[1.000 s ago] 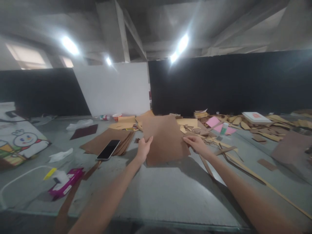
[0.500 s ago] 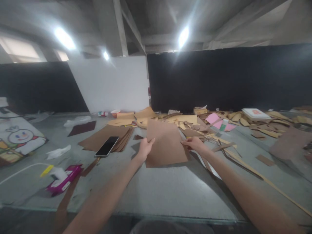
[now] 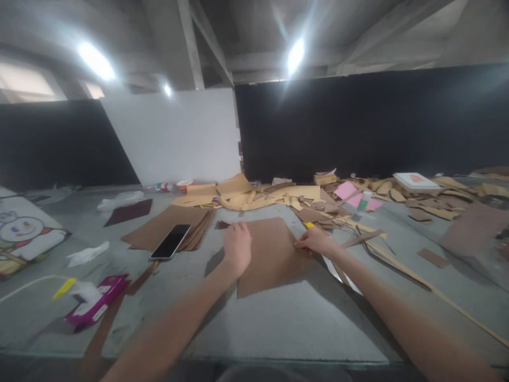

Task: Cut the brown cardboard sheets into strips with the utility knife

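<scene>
Brown sheet (image 3: pixel 270 260) — lower than before — left hand (image 3: pixel 237 248) now knuckles-up at its edge

The sheet (image 3: pixel 270 260) looks matt and smooth, leather or card, hard to tell which; the stack (image 3: pixel 159 225) looks alike. The phone (image 3: pixel 170 242) has a glossy screen. The pack (image 3: pixel 97 305) seems shiny plastic, the film (image 3: pixel 120 201) thin, crinkled plastic. The desk (image 3: pixel 254 331) is smooth, faintly glossy.

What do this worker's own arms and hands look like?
They are a person's, not machine parts. The left hand and right hand are ungloved, with ordinary fingers. Both forearms are bare, with no sleeve, watch or cable visible.
</scene>
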A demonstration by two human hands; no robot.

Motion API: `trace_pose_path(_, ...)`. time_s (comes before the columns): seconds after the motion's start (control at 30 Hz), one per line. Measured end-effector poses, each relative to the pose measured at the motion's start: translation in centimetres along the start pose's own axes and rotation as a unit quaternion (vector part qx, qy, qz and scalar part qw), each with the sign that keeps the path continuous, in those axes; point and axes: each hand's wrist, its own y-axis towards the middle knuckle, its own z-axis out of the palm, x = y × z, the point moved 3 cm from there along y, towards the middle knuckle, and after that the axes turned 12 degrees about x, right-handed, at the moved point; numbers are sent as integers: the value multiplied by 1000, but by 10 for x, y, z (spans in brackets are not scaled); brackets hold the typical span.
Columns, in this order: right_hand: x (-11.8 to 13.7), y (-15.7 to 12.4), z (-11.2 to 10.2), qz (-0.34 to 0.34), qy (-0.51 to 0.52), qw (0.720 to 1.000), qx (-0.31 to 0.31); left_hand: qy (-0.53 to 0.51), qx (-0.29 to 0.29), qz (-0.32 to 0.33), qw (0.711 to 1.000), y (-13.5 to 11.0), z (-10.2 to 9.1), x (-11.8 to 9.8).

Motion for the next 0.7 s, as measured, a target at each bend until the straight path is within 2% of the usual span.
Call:
trace_pose_path(0.03,1,0,0,2,-9,1000,-2,20,-22,27,999,2,-5,-10)
trace_pose_path(0.1,2,-1,-1,3,-17,1000,-9,22,-22,107,994,13,-7,-33)
trace_pose_path(0.17,5,-3,-2,4,-27,1000,-15,-7,3,225,974,27,0,-55)
trace_pose_path(0.23,7,-5,-2,2,-38,999,-15,-34,12,290,956,40,15,-70)
trace_pose_path(0.37,10,-7,0,3,-59,998,-4,-60,24,318,946,50,52,-84)
trace_pose_path(0.47,10,-8,-3,17,-126,992,-20,-49,30,325,944,48,63,-86)
trace_pose_path(0.53,9,-12,-11,26,-219,970,-100,-37,36,334,941,49,60,-87)
trace_pose_path(0.63,7,-22,-23,31,-357,902,-242,-26,63,346,936,56,48,-90)
trace_pose_path(0.7,2,-24,-25,42,-414,870,-267,-31,75,333,939,62,43,-93)
